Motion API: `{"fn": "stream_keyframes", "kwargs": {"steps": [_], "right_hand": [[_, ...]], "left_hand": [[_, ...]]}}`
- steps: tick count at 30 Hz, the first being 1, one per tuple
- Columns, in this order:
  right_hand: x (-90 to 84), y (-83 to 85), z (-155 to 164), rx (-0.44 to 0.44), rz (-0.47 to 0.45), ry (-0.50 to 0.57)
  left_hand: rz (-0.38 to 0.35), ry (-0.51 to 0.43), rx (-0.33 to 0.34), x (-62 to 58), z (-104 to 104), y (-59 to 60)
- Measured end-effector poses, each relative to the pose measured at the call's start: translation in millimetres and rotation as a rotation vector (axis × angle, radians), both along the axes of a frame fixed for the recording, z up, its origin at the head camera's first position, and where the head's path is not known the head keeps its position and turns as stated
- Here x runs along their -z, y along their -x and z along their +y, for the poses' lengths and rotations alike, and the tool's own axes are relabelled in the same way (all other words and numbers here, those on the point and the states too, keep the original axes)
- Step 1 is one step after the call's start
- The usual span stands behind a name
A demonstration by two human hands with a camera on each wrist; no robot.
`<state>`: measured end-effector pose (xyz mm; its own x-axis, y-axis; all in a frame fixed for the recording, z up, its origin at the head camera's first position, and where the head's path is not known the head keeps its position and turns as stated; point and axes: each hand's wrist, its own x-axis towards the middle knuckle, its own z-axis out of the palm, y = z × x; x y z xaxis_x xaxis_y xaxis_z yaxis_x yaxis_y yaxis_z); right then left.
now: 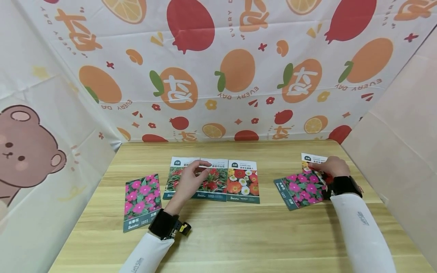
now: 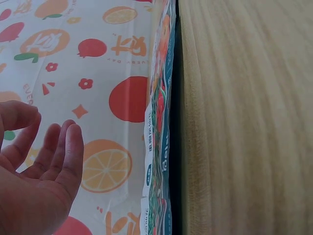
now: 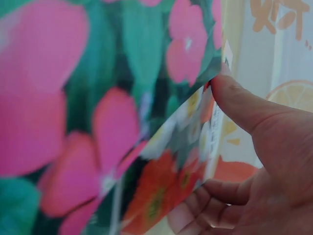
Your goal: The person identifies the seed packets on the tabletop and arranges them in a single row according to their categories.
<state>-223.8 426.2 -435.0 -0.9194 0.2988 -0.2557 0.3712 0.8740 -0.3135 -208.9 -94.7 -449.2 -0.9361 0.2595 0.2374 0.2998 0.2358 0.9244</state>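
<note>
Several flower seed packets lie on a wooden table (image 1: 239, 235). My left hand (image 1: 206, 168) hovers over a row of three packets, above the red-flower packet (image 1: 216, 181), fingers relaxed and holding nothing. In the left wrist view the left hand (image 2: 49, 142) is open beside the packets' edge (image 2: 159, 147). My right hand (image 1: 312, 167) pinches an orange-and-white flower packet (image 1: 313, 158) that lies partly under a pink-flower packet (image 1: 302, 188). In the right wrist view the thumb (image 3: 244, 107) sits at the corner of the pink packet (image 3: 73, 98), with fingers under the orange packet (image 3: 166, 196).
Another pink-flower packet (image 1: 142, 201) lies alone at the left. A mixed-flower packet (image 1: 243, 182) ends the middle row. Fruit-print cloth (image 1: 218, 76) walls the back, a bear-print cloth (image 1: 30, 151) the left, and a plain panel (image 1: 403, 151) the right.
</note>
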Motion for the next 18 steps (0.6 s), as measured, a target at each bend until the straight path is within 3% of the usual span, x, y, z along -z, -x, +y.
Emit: {"fn": "stream_keyframes", "kwargs": {"steps": [5,10,15,17,18], "right_hand": [[6.4,-1.8,8,0.053,0.033,0.059],[12.8,-1.9,16,0.100,0.099,0.160],[12.4,-1.4,22,0.073,0.154,0.325],[9.1,0.0,22,0.068,0.176,0.383],[6.6,0.2,21,0.075,0.190,0.394]], "left_hand": [[-0.016,0.021,-0.009,1.3,1,1.6],[0.028,0.031,-0.002,5.7,2,-0.9],[-0.049,0.043,0.003,-28.7,8,-19.4],[-0.075,0.047,-0.003,-36.4,9,-22.2],[-0.069,0.042,-0.005,-32.2,8,-19.5]]}}
